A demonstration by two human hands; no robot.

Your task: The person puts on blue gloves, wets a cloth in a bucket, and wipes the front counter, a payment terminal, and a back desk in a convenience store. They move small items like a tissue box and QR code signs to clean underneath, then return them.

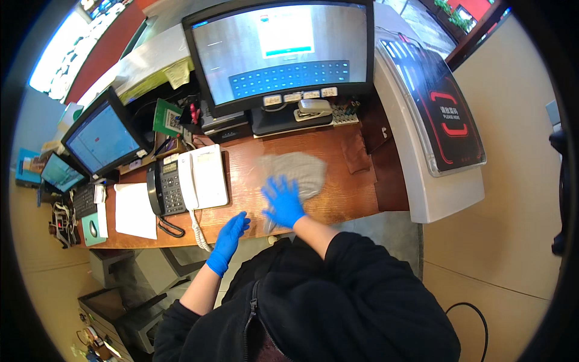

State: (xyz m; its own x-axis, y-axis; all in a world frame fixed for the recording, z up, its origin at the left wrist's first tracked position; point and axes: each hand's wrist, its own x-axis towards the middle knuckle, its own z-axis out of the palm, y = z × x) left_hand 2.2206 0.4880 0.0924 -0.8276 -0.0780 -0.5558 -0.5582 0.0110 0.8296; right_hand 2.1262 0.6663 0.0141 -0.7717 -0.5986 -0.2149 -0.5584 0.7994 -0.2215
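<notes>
My right hand (284, 203), in a blue glove, lies flat with spread fingers on a grey cloth (304, 169). The cloth is spread over the wooden desk (246, 181) and looks blurred. Another bit of it shows below my thumb, near the desk's front edge. Also gloved in blue, my left hand (230, 237) hovers by the front edge, left of the cloth. Nothing shows in it, and its fingers are loosely extended.
A white telephone (210, 176), a black telephone (171, 192) and white paper (135, 210) lie left. Behind the cloth stand a large monitor (289, 54) and a stapler (313, 108). A scanner-like device (445, 113) flanks the right side. A brown folded cloth (356, 154) lies nearby.
</notes>
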